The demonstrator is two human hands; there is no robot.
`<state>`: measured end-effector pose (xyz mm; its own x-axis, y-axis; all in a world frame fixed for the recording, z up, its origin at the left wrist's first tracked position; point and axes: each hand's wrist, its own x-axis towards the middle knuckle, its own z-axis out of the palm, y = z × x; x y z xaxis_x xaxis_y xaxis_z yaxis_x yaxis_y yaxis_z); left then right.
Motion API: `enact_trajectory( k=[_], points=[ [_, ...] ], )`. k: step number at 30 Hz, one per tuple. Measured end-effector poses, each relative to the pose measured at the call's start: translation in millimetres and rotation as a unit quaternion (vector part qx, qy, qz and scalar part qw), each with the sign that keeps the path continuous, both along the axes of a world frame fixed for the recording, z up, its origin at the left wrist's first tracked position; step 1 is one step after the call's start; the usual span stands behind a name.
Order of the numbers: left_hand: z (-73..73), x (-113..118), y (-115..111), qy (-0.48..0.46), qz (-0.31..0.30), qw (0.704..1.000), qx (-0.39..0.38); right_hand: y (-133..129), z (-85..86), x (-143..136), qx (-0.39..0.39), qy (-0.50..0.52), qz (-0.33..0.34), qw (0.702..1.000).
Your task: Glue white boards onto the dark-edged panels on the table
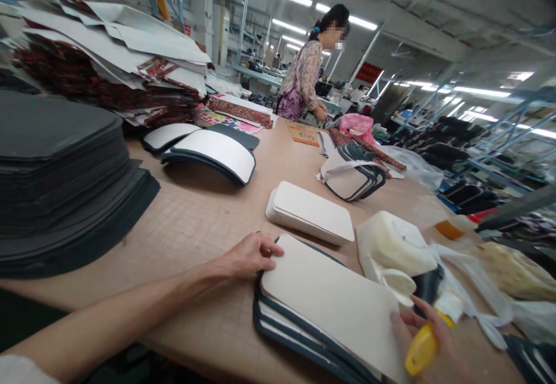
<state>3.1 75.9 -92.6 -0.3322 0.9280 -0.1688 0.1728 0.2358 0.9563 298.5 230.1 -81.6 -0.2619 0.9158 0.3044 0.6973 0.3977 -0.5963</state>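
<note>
My left hand [256, 255] pinches the far left corner of a cream rounded board [330, 297] between thumb and fingers. This board lies on a pile of dark navy padded pieces [295, 337] layered with pale sheets, slightly askew to them. My right hand [430, 332] is closed around a yellow-handled brush [422, 349], its head partly hidden, while the thumb touches the board's right end. Just beyond that hand stands a cut-open whitish plastic jug [391, 245]. Behind the board sits a neat stack of similar cream boards [310, 211].
Tall dark sheets [52, 181] are stacked at left, with curved white-topped pieces [212, 152] farther back. A bundle of navy-edged pieces [354, 175], a bottle with orange liquid [454, 227] and plastic bags are at right. A co-worker [304, 77] stands across the table [191, 222].
</note>
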Motion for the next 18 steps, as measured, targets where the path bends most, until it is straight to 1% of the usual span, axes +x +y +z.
enact_trajectory(
  k=[4, 6, 8, 11, 13, 18],
  points=[
    [-5.2, 1.2, -1.8, 0.012, -0.014, 1.0, 0.012, 20.8, -6.0, 14.6, -0.045, -0.011, 0.036, 0.998],
    [-5.2, 1.4, -2.1, 0.021, -0.016, 1.0, 0.014, 28.2, -10.0, 18.5, -0.052, -0.007, 0.051, 0.997],
    [-5.1, 1.1, -2.1, 0.03, -0.02, 0.999, 0.014, 30.2, -14.5, 18.3, -0.049, 0.001, 0.052, 0.997],
    [-7.4, 0.0, -1.9, 0.039, -0.033, 0.999, 0.015, 21.5, -17.2, 12.0, -0.027, 0.039, 0.03, 0.998],
    [-11.1, -1.4, -1.4, 0.04, -0.037, 0.998, 0.021, 11.1, -14.2, 6.3, -0.001, 0.05, 0.021, 0.999],
    [-20.4, -8.7, 4.4, 0.01, -0.042, 0.999, 0.023, -6.3, -4.6, -4.9, -0.007, 0.021, 0.053, 0.998]
  ],
)
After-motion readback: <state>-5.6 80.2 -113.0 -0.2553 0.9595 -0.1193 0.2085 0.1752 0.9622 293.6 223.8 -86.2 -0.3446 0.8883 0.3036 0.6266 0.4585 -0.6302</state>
